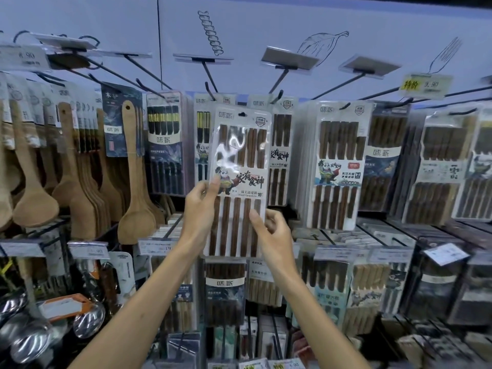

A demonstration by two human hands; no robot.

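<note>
- Right of the wooden rice paddle (134,182), in front of the hanging rows, a chopstick pack (239,182) is held upright, slightly tilted.
- It is a clear glossy blister over a white card. Dark brown wooden chopsticks lie side by side inside, crossed by a label band.
- The left hand (198,209) pinches its left edge, thumb on the front beside a panda cartoon. The right hand (275,235) grips the lower right edge, thumb in front and fingers curled behind.
- The card top reads "味家"; the band reads "Wood Chopsticks" and "10".
- Far right of the paddle and higher, a yellow price tag (423,85) reads "特价 9.90".
</note>
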